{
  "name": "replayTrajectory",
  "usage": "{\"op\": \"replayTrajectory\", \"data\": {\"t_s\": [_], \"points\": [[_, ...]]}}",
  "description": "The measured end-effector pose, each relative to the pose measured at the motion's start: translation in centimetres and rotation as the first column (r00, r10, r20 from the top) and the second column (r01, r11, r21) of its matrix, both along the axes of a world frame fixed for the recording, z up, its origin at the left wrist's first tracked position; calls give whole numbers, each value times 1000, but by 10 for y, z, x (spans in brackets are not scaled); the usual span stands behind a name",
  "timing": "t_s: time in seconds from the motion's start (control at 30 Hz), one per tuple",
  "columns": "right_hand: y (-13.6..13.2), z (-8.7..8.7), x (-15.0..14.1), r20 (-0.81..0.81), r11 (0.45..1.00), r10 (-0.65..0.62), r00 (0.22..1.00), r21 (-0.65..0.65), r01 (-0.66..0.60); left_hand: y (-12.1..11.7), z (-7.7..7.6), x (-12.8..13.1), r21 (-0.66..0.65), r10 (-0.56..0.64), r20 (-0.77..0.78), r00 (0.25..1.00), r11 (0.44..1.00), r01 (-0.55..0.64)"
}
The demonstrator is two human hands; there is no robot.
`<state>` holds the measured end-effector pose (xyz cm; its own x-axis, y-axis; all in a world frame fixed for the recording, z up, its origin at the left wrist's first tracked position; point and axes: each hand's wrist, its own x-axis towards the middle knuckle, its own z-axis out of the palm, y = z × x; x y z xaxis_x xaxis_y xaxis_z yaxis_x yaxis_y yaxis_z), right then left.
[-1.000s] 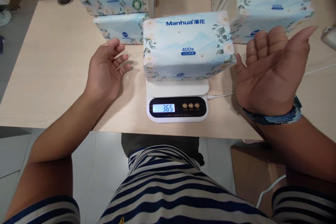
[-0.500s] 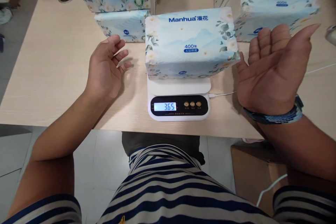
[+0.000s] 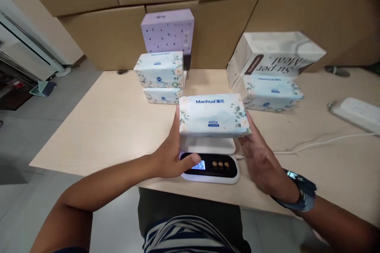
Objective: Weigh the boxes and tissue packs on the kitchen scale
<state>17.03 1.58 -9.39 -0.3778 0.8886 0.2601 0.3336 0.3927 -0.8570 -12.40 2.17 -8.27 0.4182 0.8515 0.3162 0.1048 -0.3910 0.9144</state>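
A pack of tissues (image 3: 212, 112), pale blue and white with flowers and the word Manhua, is on the white digital kitchen scale (image 3: 190, 178) in front of me. My left hand (image 3: 168, 156) is against the pack's left side, its thumb stretched over part of the lit display. From the right side, my right hand (image 3: 259, 156) meets the pack, fingers at its lower right edge. Together the hands clasp it between them. Only the end of the reading, 65, can be made out past my thumb.
Two more tissue packs (image 3: 158, 69) are stacked behind on the left, before a purple box (image 3: 168, 35). Another tissue pack (image 3: 270, 97) stands at the right by a white box (image 3: 282, 49). A cable (image 3: 320, 142) and a power strip (image 3: 360, 112) lie right. Cardboard boxes (image 3: 103, 39) line the back.
Both hands have moved inward from beside the scale and now hold the sides of the tissue pack. My head view has tilted up, showing the boxes behind the table.
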Motion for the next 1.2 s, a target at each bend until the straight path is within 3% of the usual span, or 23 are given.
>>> {"op": "replayTrajectory", "data": {"t_s": [0.07, 0.13, 0.2, 0.27, 0.33, 0.4, 0.5, 0.57, 0.67, 0.77, 0.97, 1.2], "points": [[0, 4, -1, -74, 996, 64, 995, 68, -59, 0, 2, -3, 140, 29, 3, 1000, 990, -29], [5, 16, -7, -57, 985, 103, 993, 146, -93, 5, 7, -13, 287, 172, 46, 984, 941, -178], [16, 33, -23, -7, 971, 183, 983, 158, -180, 11, 17, -26, 394, 349, 188, 918, 830, -396], [34, 48, -48, 6, 951, 301, 954, 76, -300, 19, 32, -39, 373, 522, 340, 783, 689, -621], [57, 58, -76, -28, 931, 365, 930, -12, -366, 29, 46, -52, 242, 668, 368, 647, 603, -760], [78, 61, -99, -45, 933, 355, 934, -42, -357, 43, 56, -64, -3, 776, 292, 560, 586, -811], [97, 56, -119, 111, 949, 314, 943, -55, -309, 64, 54, -76, -385, 856, 180, 484, 515, -766], [102, 53, -122, 282, 958, 282, 917, -35, -284, 73, 46, -79, -480, 875, 146, 461, 470, -741], [102, 50, -119, 441, 964, 214, 872, 52, -262, 76, 37, -75, -508, 878, 140, 458, 460, -728], [99, 49, -113, 496, 960, 168, 852, 112, -255, 71, 35, -66, -518, 859, 146, 491, 489, -702], [96, 47, -104, 517, 952, 144, 844, 161, -260, 62, 38, -54, -536, 833, 166, 528, 525, -661], [94, 49, -97, 523, 949, 123, 843, 186, -254, 60, 26, -45, -537, 827, 195, 527, 540, -649]]}}
